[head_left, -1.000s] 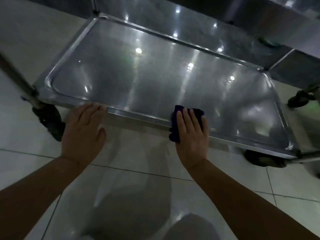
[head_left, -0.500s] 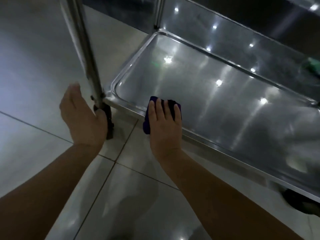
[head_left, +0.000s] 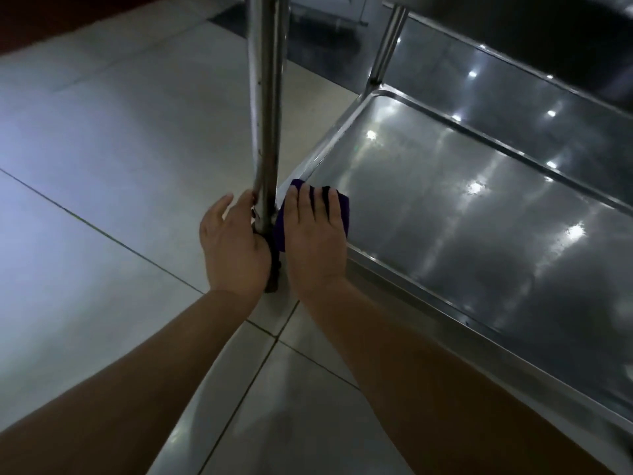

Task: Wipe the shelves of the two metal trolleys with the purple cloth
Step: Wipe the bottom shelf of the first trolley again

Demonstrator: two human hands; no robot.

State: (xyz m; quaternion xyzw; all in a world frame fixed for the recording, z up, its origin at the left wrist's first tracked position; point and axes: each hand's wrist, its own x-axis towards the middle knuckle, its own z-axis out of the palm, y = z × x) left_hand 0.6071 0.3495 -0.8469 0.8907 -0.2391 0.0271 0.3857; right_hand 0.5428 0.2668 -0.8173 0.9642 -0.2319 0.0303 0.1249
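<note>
The bottom shelf (head_left: pixel 462 214) of a metal trolley runs from the centre to the right, shiny with light reflections. My right hand (head_left: pixel 317 241) lies flat with straight fingers on the purple cloth (head_left: pixel 343 210), pressing it onto the shelf's near left corner. My left hand (head_left: pixel 233 245) rests against the left side of the trolley's upright leg (head_left: pixel 265 108) near its foot, fingers loosely extended.
Pale tiled floor (head_left: pixel 102 166) spreads to the left and below. A black castor (head_left: pixel 274 272) sits under the leg between my hands. A second upright post (head_left: pixel 387 42) stands at the shelf's far corner, with another metal shelf (head_left: pixel 496 80) behind it.
My right hand has slid the cloth left along the shelf's near edge to the corner. My left hand has left the shelf rim and now rests by the leg. The view has swung left.
</note>
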